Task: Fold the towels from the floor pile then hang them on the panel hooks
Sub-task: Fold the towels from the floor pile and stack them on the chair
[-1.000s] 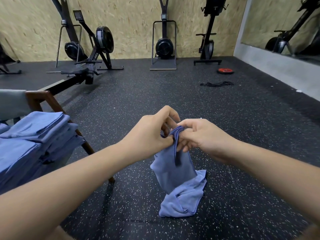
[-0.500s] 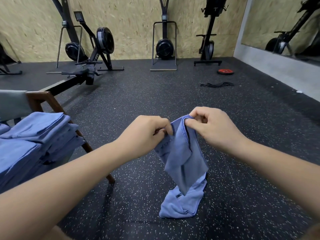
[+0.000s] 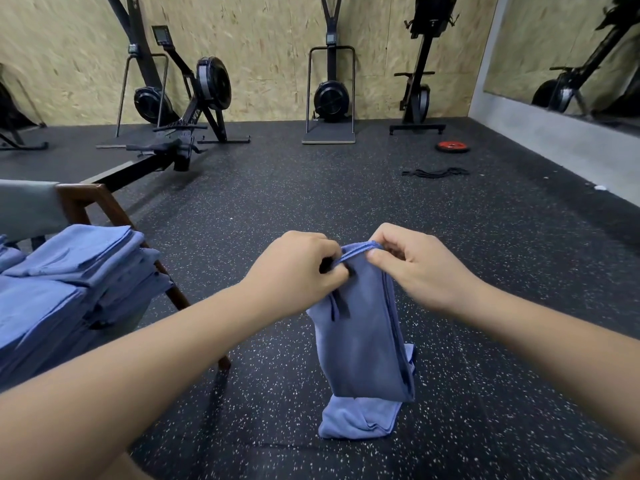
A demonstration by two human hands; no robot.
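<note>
Vertically, the towel point(image 3: 363, 334) is hung below its top edge, which is pinched by the left hand point(image 3: 294, 271) and right hand point(image 3: 415, 268) (side by side, equally near).

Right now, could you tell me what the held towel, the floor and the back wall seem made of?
Towel: soft matte blue cloth, probably microfibre; it drapes limply, hemmed edges. Floor: likely rubber, black with pale flecks. Back wall: strand board, visible wood chips, unfinished.
</note>
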